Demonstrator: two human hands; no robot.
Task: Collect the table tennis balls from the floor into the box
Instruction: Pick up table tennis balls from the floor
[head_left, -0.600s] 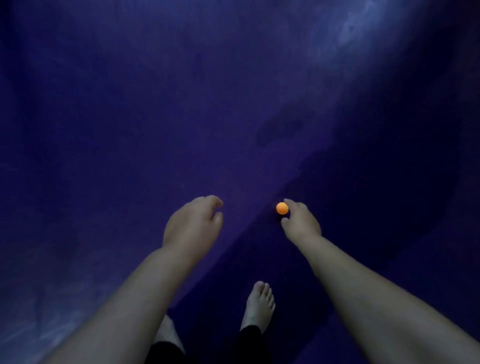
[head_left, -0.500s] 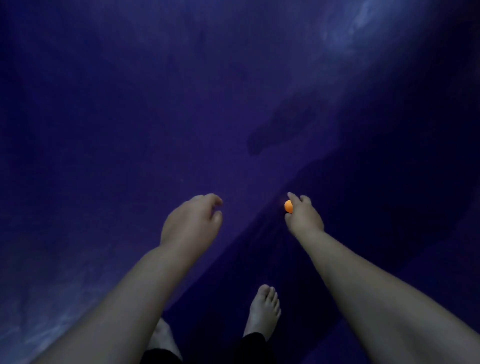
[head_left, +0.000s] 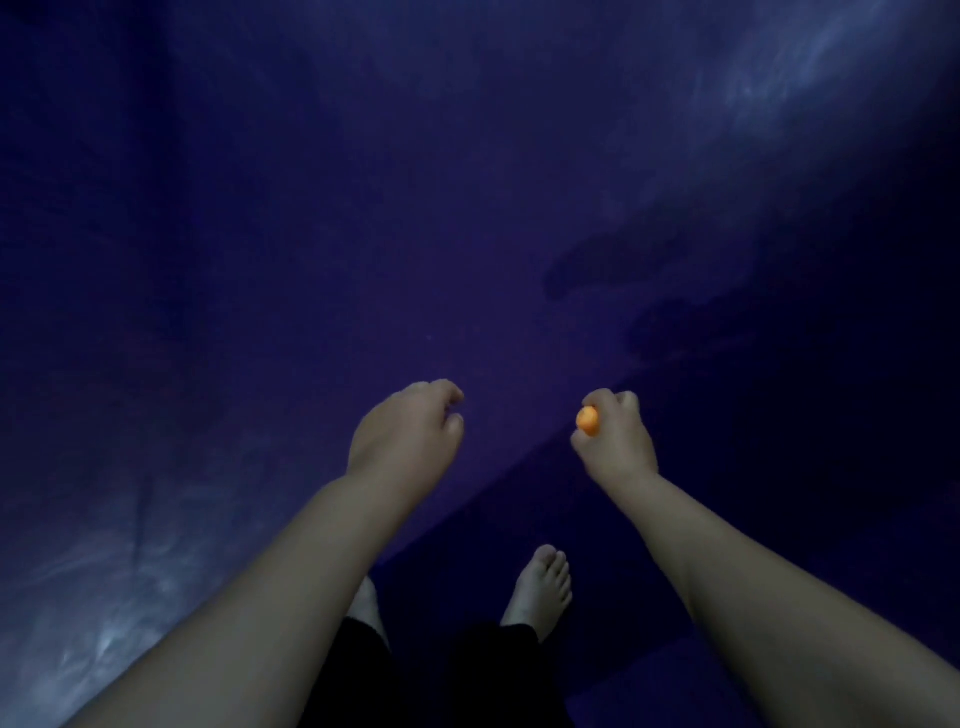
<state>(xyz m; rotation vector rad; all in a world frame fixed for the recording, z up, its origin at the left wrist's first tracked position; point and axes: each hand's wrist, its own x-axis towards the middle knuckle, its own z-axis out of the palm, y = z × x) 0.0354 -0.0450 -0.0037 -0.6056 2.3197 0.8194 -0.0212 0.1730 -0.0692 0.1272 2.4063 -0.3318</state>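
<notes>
An orange table tennis ball (head_left: 588, 420) shows at the left edge of my right hand (head_left: 615, 441), whose fingers and thumb curl round it above the dark purple floor (head_left: 311, 234). My left hand (head_left: 408, 439) hangs to the left of it, fingers loosely curled, holding nothing. The box is out of view. No other ball shows on the floor.
My two bare feet (head_left: 540, 590) stand on the floor below the hands, with dark trouser legs (head_left: 467, 675) at the bottom edge. The scene is dim; pale sheen marks the floor at the lower left (head_left: 93, 623) and upper right. A dark shadow (head_left: 613, 260) lies ahead.
My right hand has closed its fingers round the orange ball, which lay at its fingertips before. The left hand has hardly moved.
</notes>
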